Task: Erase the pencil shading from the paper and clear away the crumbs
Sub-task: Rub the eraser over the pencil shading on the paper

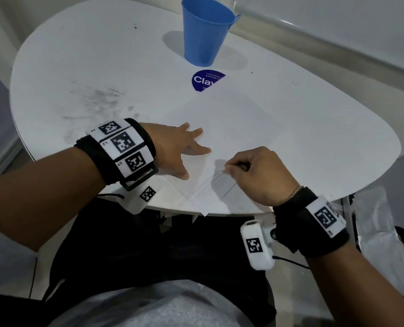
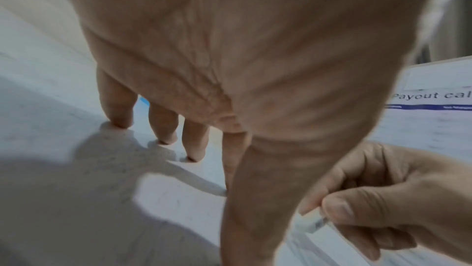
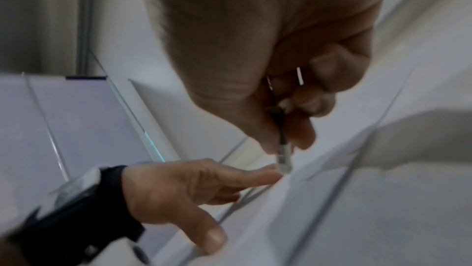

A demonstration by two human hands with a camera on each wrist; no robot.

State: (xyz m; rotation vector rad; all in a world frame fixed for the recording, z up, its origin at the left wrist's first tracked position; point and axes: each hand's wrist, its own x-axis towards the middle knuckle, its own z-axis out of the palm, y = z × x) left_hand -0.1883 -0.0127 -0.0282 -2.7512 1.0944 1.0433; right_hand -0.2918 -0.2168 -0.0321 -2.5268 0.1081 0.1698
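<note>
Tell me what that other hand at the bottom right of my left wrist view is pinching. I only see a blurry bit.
Observer: The right wrist view shows it. The right hand pinches a thin stick, dark with a whitish tip, and the tip points down at the paper.
Operator: Is anything else on that table?
Observer: In the head view a blue cup stands upright at the far side of the table, beyond the paper.
Operator: Is the table clean?
Observer: No. The head view shows grey smudges on the table top, left of the paper.
</note>
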